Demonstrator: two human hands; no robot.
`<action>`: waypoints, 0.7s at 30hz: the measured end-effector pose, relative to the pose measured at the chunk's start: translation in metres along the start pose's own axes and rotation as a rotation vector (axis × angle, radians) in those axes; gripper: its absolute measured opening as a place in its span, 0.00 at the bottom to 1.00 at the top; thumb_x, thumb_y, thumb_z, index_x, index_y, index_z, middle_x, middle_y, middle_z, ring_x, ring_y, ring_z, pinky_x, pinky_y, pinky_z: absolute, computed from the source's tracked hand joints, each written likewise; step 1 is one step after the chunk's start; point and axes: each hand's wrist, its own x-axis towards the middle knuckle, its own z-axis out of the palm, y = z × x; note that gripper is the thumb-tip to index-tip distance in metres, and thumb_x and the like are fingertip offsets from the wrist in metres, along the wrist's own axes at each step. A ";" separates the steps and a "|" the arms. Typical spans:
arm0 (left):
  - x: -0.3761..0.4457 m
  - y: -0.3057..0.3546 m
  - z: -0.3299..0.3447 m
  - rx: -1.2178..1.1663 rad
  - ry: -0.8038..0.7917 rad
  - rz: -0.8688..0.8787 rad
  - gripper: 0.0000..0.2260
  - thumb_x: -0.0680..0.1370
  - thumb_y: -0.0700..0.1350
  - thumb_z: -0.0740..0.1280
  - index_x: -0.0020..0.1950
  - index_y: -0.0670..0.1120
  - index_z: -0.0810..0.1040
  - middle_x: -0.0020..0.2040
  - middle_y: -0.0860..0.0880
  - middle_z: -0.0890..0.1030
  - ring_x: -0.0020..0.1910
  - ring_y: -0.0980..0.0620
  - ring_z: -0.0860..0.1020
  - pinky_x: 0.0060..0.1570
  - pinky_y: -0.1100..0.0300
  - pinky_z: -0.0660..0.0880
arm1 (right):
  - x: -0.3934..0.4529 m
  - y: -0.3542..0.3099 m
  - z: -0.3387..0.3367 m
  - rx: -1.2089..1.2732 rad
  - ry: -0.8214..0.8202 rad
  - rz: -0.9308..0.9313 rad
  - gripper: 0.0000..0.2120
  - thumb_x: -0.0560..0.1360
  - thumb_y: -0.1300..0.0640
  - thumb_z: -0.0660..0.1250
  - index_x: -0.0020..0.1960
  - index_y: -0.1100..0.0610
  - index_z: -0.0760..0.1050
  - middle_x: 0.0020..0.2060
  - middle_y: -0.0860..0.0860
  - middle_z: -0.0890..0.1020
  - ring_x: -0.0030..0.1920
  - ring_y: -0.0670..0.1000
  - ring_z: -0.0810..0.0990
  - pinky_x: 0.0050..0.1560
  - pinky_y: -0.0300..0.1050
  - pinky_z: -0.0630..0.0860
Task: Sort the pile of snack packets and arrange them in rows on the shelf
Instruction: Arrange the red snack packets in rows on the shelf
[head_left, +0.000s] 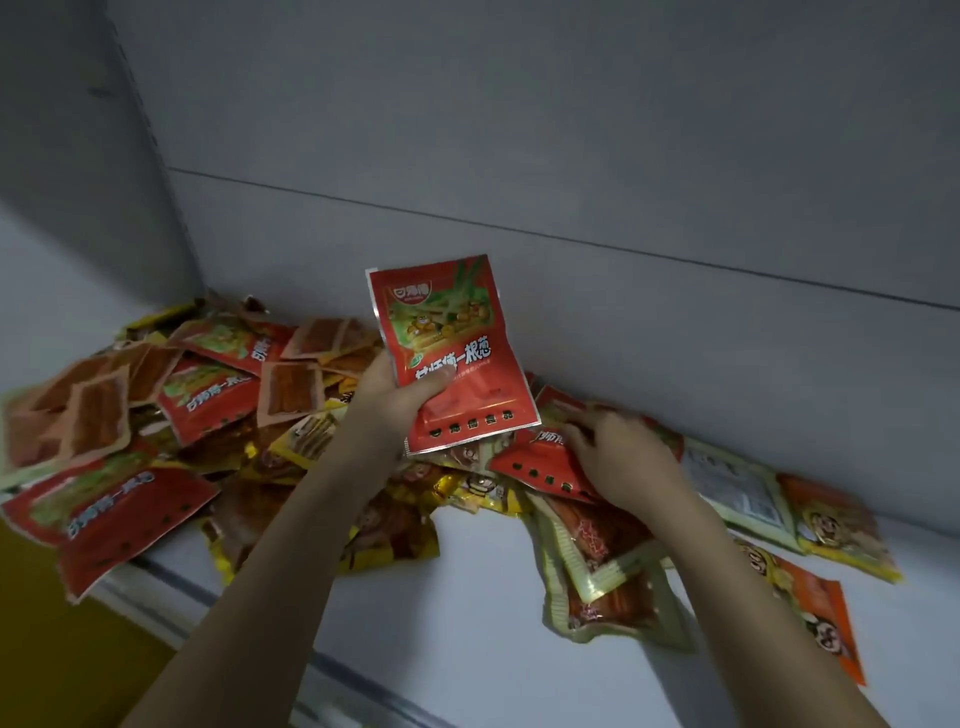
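L hand (400, 397) holds red packet (451, 353) upright; R hand (618, 457) pinches another red pkt (535, 465) in pile (171, 415) on shelf (467, 623)

Two hands are showing: left hand (400, 397), right hand (618, 457). One shelf (467, 613) is carrying the whole pile. Red packets with green artwork are counting at least five face-up, one of them, the raised red packet (452, 353), lifted off the pile. Orange monkey-print packets (810, 613) are numbering two at right. Yellow and translucent packets are overlapping too much for a count.
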 end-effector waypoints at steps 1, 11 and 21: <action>0.006 0.003 0.001 0.004 -0.026 -0.006 0.09 0.79 0.42 0.70 0.57 0.52 0.77 0.49 0.49 0.86 0.45 0.47 0.86 0.41 0.55 0.83 | -0.002 0.005 -0.002 -0.025 -0.007 0.043 0.16 0.82 0.50 0.58 0.59 0.54 0.81 0.55 0.56 0.82 0.57 0.59 0.78 0.59 0.51 0.70; 0.069 0.010 0.021 0.121 -0.338 0.094 0.16 0.77 0.44 0.73 0.64 0.51 0.77 0.55 0.53 0.86 0.51 0.54 0.85 0.54 0.53 0.81 | -0.030 0.047 -0.016 -0.190 -0.033 0.520 0.10 0.77 0.57 0.62 0.54 0.53 0.81 0.51 0.56 0.84 0.50 0.60 0.81 0.49 0.51 0.79; 0.088 -0.061 0.047 0.139 -0.443 0.079 0.34 0.74 0.41 0.76 0.75 0.54 0.65 0.60 0.53 0.82 0.55 0.52 0.84 0.55 0.50 0.82 | -0.042 0.029 -0.019 0.069 0.070 0.398 0.28 0.69 0.32 0.68 0.60 0.51 0.76 0.51 0.46 0.80 0.50 0.49 0.79 0.48 0.43 0.77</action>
